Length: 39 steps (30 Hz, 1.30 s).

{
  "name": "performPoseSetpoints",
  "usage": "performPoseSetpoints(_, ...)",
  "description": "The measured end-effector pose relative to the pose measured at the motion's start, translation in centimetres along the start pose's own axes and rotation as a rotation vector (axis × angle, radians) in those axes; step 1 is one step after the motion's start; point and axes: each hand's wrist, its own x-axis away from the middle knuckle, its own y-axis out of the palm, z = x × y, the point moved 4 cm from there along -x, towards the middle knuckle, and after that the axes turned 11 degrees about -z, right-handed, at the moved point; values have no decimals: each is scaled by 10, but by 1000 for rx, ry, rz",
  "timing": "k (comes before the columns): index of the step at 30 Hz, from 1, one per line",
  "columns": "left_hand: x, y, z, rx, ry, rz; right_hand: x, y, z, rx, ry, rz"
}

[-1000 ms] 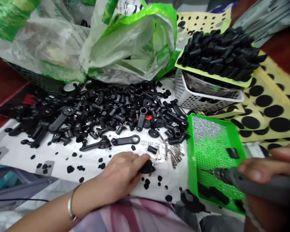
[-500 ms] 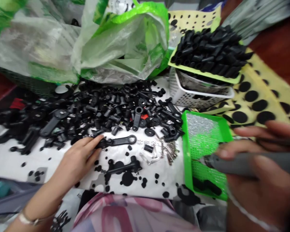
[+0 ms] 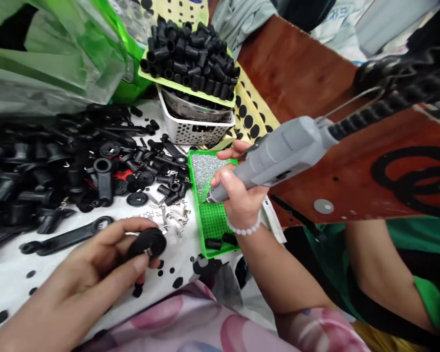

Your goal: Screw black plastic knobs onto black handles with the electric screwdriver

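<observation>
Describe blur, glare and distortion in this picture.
Head view: black parts at left look soft and stretched; head view: silvery bits in the green tray glint; head view: the grey tool in the right hand looks fairly clear, the black round piece in the left hand shows little detail.

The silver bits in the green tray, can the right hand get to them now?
Probably yes: the right hand is at the green tray, its grey tool pointing down near the silver bits, and no lid blocks the way. It looks busy gripping the tool, though.
</observation>
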Motion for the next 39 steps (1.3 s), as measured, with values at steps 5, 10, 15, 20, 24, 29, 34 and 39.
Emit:
performPoseSetpoints(5,-23,18,-5,21,-67,-212,1,-6,8,-10,27,43)
performPoseSetpoints(10,-32,18,-16,3,-86,-255,2,-7,11,-8,33,53)
performPoseSetpoints(15,-32,24,-12,11,-83,-265,3,-5,14,19,49,62)
performPoseSetpoints(20,-29,27,2,42,-94,-189,2,-3,13,62,35,56)
performPoseSetpoints(24,-30,30,9,62,-129,-230,3,-3,14,83,57,60)
performPoseSetpoints(29,-36,31,7,125,-133,-228,1,-5,6,107,57,62)
performPoseSetpoints(34,-40,36,2,175,-140,-193,-5,-4,-17,109,24,67)
performPoseSetpoints(39,-46,41,0,189,-121,-194,-7,0,-41,42,57,19)
